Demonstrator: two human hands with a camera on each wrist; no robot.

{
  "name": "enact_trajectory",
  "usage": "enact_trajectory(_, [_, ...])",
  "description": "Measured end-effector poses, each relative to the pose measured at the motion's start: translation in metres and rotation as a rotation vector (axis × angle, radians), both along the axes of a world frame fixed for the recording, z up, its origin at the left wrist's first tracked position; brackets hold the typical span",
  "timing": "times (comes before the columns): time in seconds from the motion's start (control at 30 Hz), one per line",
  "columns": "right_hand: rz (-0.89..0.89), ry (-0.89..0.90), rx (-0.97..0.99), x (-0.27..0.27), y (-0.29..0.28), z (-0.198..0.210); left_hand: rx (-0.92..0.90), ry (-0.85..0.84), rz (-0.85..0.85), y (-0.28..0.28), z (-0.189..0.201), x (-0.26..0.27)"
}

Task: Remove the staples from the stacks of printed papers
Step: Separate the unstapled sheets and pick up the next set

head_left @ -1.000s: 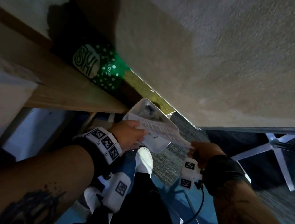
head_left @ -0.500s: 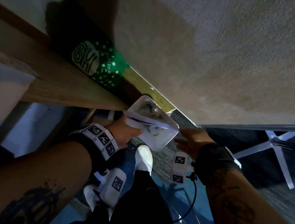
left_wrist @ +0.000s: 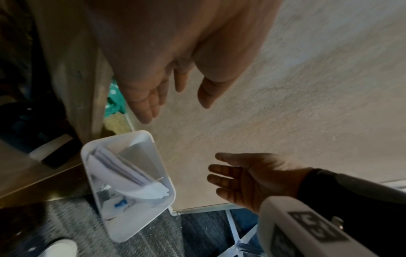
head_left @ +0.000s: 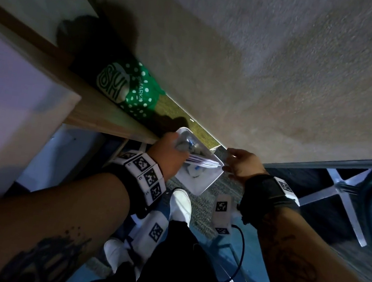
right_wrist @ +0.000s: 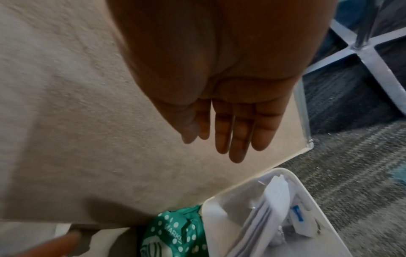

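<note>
Now dropped into white bin (left_wrist: 140,224) on carpet: papers (left_wrist: 123,167), previously held by both hands above it. Left wrist view only: papers leaning inside, blue bit beneath. Head view: left hand (head_left: 167,156) over bin rim. Left hand fingers (left_wrist: 142,106) relaxed, empty. Right hand (left_wrist: 248,180) fingers straight, empty, beside bin.

Both hands have let go of the papers (left_wrist: 131,175) (now inside the white bin (left_wrist: 140,224)).
</note>
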State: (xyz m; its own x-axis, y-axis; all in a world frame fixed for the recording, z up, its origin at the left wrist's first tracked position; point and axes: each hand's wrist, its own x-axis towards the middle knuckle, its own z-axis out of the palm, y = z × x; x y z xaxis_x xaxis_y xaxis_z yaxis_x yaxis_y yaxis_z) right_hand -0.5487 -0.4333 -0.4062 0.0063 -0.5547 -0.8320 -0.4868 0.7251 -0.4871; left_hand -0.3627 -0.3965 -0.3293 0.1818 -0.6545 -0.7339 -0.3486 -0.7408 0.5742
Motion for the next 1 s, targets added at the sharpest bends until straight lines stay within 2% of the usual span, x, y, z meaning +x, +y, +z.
enact_trajectory(0.07, [0.015, -0.010, -0.094, 0.002, -0.007, 0.015, -0.029, 0.032, 0.019, -0.006, 0.014, -0.005])
enact_trajectory(0.2, [-0.007, -0.068, -0.224, 0.012, -0.021, 0.057, -0.106, 0.044, -0.057, -0.019, 0.051, -0.016])
enact_trajectory(0.5, [0.025, -0.231, -0.561, 0.045, -0.048, 0.182, -0.508, -0.015, 0.004, -0.024, 0.154, 0.000])
enact_trajectory(0.77, [0.145, -0.363, -0.742, 0.097, -0.043, 0.287, -0.727, 0.089, 0.150, 0.002, 0.229, 0.045])
enact_trajectory(1.0, [0.289, -0.538, -0.849, 0.191, -0.006, 0.364, -0.907, -0.038, 0.268, 0.059, 0.299, 0.128])
